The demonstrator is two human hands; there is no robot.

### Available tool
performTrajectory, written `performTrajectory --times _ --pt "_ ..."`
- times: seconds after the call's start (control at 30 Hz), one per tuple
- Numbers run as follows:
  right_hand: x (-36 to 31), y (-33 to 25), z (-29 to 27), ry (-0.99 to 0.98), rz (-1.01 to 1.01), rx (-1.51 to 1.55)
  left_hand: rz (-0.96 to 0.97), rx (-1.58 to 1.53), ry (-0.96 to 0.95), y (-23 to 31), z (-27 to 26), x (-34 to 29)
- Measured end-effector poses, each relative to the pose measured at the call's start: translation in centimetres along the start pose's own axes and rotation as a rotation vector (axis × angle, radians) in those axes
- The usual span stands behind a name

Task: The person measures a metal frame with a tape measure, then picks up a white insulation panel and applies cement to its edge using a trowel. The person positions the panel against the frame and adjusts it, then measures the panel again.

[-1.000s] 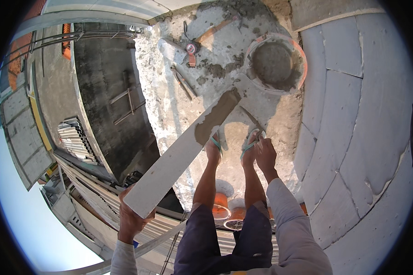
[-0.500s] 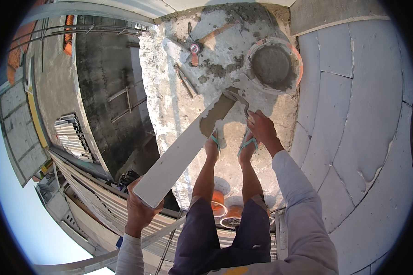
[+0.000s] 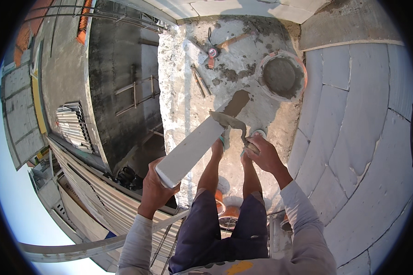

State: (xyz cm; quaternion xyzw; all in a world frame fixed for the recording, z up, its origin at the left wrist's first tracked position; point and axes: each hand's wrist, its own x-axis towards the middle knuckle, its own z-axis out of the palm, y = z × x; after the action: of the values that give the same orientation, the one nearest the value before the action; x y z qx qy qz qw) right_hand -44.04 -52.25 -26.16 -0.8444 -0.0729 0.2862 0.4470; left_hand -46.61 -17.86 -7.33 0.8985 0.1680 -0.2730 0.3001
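Between the person's hands, a long pale block (image 3: 190, 150) is slanting away over the rough floor (image 3: 175, 91), its near end lying toward the left. The left hand (image 3: 154, 187) is grasping that near end, fingers and thumb clasping its sides. The right hand (image 3: 265, 155) is holding a trowel (image 3: 228, 121), its fingers curling closed around the handle. The trowel's blade is lying across the block where the bare face is meeting a patch of wet mortar (image 3: 238, 101); how firmly it is pressing, I cannot tell. That mortar is covering the block's far end, and whether this end is resting on the floor is unclear.

Ahead and to the right, a round bucket (image 3: 304, 77) is holding more grey mortar. Left of the bucket, a tape measure (image 3: 212, 53) is lying beside a wooden-handled hammer (image 3: 231, 42), and pincers (image 3: 200, 81) are lying nearer the block. Along the right side, a pale block wall (image 3: 332, 137) is standing.
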Motion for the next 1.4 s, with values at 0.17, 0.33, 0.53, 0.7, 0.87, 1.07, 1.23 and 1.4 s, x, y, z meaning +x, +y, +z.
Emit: performTrajectory --times 0.17,0.33,0.53,0.7,0.87,1.07,1.23,1.4 --pt "-0.3 2.8 9.8 0.217 -0.007 0.053 0.010 0.023 -0.012 0.9 -0.3 0.6" --pt "-9.8 4.0 11.9 0.141 0.138 0.131 0.000 0.003 0.009 0.2 -0.4 0.4" --pt "-6.3 -4.1 4.1 0.138 0.320 0.006 -0.001 0.001 0.039 1.2 0.3 -0.1" --pt "-4.2 -9.2 3.1 0.018 0.042 -0.266 -0.012 -0.009 0.040 2.1 0.5 -0.2" --pt "-7.5 -14.1 3.9 -0.012 0.087 -0.177 -0.062 0.005 0.050 2.6 0.1 -0.2" --pt "-13.3 -11.1 3.5 0.055 0.200 -0.060 -0.046 0.002 0.050 2.2 -0.1 0.2" --pt "-5.6 2.8 -2.8 0.414 0.349 -0.375 -0.009 -0.032 0.052 1.4 0.4 0.6" --pt "11.0 14.9 -9.1 0.222 0.459 -0.790 -0.097 0.011 0.010 1.3 0.9 0.2"
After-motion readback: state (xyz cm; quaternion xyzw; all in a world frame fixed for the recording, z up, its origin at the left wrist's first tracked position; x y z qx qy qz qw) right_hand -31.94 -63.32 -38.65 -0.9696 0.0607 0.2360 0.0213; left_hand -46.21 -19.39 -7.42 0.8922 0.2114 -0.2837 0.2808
